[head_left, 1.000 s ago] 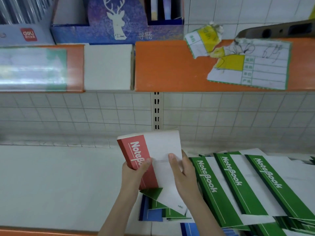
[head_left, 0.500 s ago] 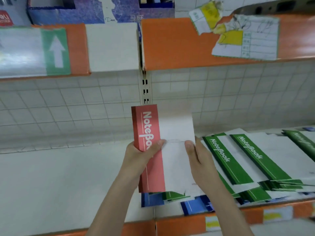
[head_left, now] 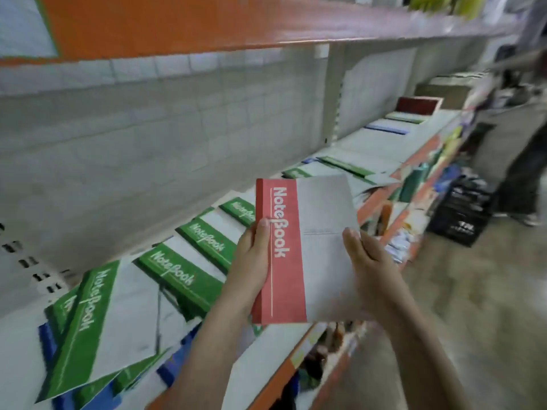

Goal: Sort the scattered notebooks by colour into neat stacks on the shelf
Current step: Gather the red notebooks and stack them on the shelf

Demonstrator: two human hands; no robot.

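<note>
Above shelf (head_left: 384, 161), in front of green notebooks (head_left: 189, 270): holding red notebook (head_left: 281, 255) aloft, left hand (head_left: 251, 261) gripping spine edge, right hand (head_left: 367, 261) clasping opposite edge. Likely light, thin, bendy; gripping both long edges best.

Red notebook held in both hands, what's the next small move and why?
Probably carry the red-spined white notebook, held by the left hand and right hand, rightward toward the far red stack; the green-spined notebooks nearby don't match.
</note>
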